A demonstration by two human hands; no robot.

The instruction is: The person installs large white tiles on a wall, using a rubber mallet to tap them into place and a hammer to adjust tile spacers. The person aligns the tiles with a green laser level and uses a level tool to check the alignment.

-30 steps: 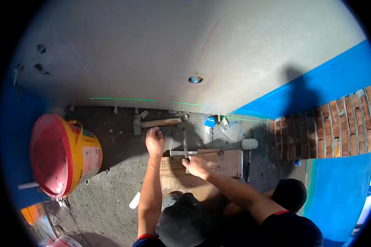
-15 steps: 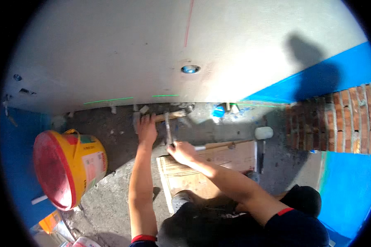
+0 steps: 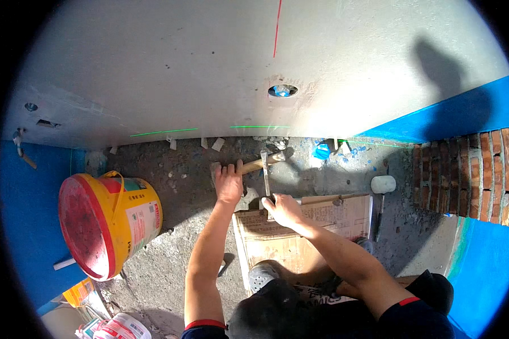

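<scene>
Low over the concrete floor, at the foot of the pale wall, my left hand (image 3: 228, 183) is closed around a wooden handle (image 3: 253, 166) that points right. A narrow metal bar (image 3: 267, 175) crosses this handle close to its right end; whether the two are joined, I cannot tell. My right hand (image 3: 284, 210) is wrapped around the bar's lower end, above the far edge of a flattened cardboard sheet (image 3: 322, 231). A greyish piece (image 3: 214, 169) shows beside my left fingers, its shape mostly hidden.
To the left, a yellow bucket (image 3: 133, 217) with a red rim lies tilted. A white-headed mallet (image 3: 383, 184) rests right of the cardboard, near a brick stack (image 3: 469, 175). Small tile-like scraps (image 3: 218, 144) and crumpled blue plastic (image 3: 321, 151) lie along the wall's foot.
The whole view has shifted, so the scene sits farther right. Against the cardboard, both hands, the handle and the bar have moved slightly right. The grips look the same.
</scene>
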